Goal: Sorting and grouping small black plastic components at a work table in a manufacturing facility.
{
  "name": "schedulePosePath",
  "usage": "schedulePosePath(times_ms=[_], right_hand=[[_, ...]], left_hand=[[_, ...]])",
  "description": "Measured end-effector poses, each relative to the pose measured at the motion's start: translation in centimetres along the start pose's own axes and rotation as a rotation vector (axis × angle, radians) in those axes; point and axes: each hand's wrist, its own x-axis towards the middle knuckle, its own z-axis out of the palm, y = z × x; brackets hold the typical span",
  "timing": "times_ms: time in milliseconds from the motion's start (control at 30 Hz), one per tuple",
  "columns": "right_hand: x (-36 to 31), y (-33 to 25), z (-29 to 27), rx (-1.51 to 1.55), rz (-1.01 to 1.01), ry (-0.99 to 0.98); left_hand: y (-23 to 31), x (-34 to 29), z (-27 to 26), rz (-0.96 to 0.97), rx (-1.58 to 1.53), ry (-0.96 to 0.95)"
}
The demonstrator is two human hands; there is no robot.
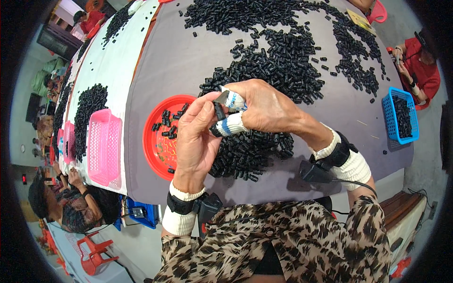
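Observation:
Over the near part of the grey-covered table, my left hand (191, 141) pinches a small black plastic piece (219, 111) between thumb and fingers. My right hand (271, 106) meets it there, closed on a short blade (222, 97) whose flat grey tip lies at the piece. White wrapping (231, 125) with a blue band covers fingers of the right hand; the blade's grip is hidden in them. Beneath both hands spreads a heap of similar black pieces (252, 153). A round red tray (148, 137) with several black pieces in it stands just left of my left hand.
Further left is a pink basket (104, 148) on a white-covered table. At the right edge stands a blue basket (389, 118) holding black pieces, close to a person in red (422, 70). More black heaps (240, 14) lie at the back. Another person (71, 207) sits at left.

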Motion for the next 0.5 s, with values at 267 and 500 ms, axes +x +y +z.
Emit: schedulePosePath(times_ms=[267, 500], right_hand=[[0.29, -0.26, -0.26, -0.100, -0.001, -0.099], [0.18, -0.29, -0.37, -0.069, -0.003, -0.131]], left_hand=[[0.09, -0.27, 0.03, 0.023, 0.038, -0.005], [0.21, -0.25, 0.22, 0.040, 0.115, -0.003]])
